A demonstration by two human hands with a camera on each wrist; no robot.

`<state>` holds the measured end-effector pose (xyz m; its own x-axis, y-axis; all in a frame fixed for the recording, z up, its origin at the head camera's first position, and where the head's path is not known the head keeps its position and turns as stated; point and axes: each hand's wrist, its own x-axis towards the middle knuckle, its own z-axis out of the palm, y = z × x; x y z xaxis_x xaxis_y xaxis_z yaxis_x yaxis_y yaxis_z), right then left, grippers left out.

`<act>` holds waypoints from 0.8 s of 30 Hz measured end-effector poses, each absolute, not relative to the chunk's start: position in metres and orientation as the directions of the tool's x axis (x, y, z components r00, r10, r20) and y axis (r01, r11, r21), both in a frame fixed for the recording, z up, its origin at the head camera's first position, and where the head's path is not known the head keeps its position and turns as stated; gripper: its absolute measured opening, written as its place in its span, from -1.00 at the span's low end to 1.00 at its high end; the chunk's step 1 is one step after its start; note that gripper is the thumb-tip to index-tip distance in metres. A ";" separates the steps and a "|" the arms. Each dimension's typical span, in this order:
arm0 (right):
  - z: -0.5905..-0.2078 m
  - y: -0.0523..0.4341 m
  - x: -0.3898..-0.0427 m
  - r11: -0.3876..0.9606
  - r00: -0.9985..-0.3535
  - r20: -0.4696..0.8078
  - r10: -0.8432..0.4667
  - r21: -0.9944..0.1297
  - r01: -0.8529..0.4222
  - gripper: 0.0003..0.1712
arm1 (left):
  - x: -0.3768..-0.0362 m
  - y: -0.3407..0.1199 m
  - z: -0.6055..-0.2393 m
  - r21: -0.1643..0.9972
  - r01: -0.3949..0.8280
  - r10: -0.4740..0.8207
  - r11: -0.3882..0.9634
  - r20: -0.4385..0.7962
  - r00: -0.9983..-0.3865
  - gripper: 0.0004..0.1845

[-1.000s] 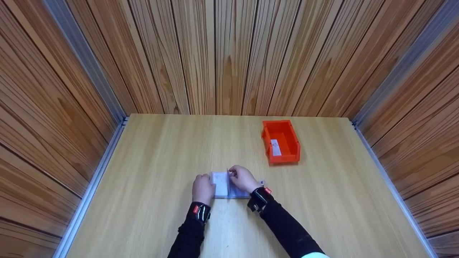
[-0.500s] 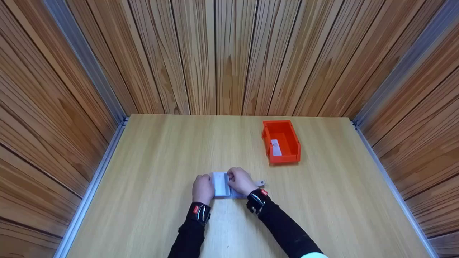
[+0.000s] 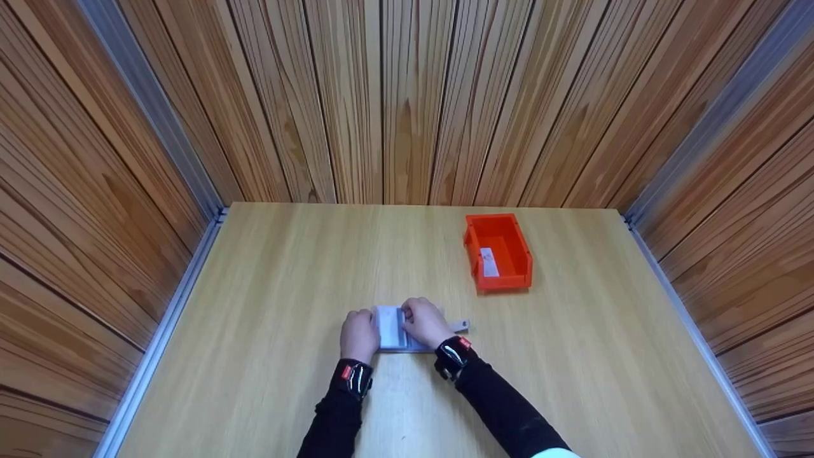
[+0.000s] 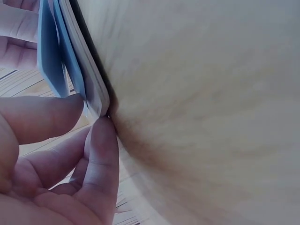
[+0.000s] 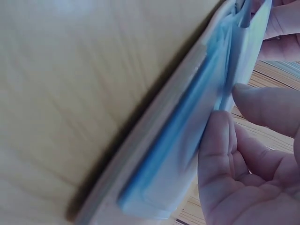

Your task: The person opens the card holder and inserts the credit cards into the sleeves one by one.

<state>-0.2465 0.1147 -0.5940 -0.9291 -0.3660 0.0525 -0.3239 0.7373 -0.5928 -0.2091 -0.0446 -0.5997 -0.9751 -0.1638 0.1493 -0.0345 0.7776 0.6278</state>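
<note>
A pale blue card holder (image 3: 393, 329) is lain flat on the table (image 3: 267, 331), near its front edge at the middle. It is held at its left edge by the left hand (image 3: 359, 336), whose thumb and forefinger (image 4: 101, 154) are curled and pinched on the corner, as is shown only in the left wrist view. Its right part is covered by the right hand (image 3: 425, 323); in the right wrist view the fingertips (image 5: 220, 136) are seen bent onto the blue sleeve edges (image 5: 187, 140).

No writing can be read on the holder. A white label (image 3: 488, 262) is seen inside the orange bin (image 3: 498, 251), well apart to the right; its print is too small to read. A small grey tab (image 3: 462, 326) is seen beside the right hand in the head view only. The layered sleeves (image 4: 56, 51) are shown only by the wrist views.
</note>
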 end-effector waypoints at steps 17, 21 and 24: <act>-0.597 0.114 -0.247 0.749 -0.938 0.035 -0.345 -0.592 -0.298 -0.66 | -0.208 -0.040 -0.590 0.640 -0.017 -0.182 0.768 0.193 -0.964 -0.83; -0.597 0.114 -0.247 0.752 -0.937 0.034 -0.347 -0.587 -0.299 -0.65 | -0.208 -0.040 -0.586 0.643 -0.014 -0.177 0.766 0.189 -0.966 -0.90; -0.598 0.115 -0.247 0.746 -0.934 0.054 -0.354 -0.586 -0.317 -0.66 | -0.207 -0.041 -0.585 0.638 -0.030 -0.170 0.770 0.159 -0.973 -0.85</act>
<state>-0.2472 0.1145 -0.5979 -0.9337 -0.3540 0.0545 -0.3168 0.7456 -0.5863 -0.2075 -0.0409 -0.5855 -0.9726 -0.1698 0.1587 -0.0303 0.7698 0.6375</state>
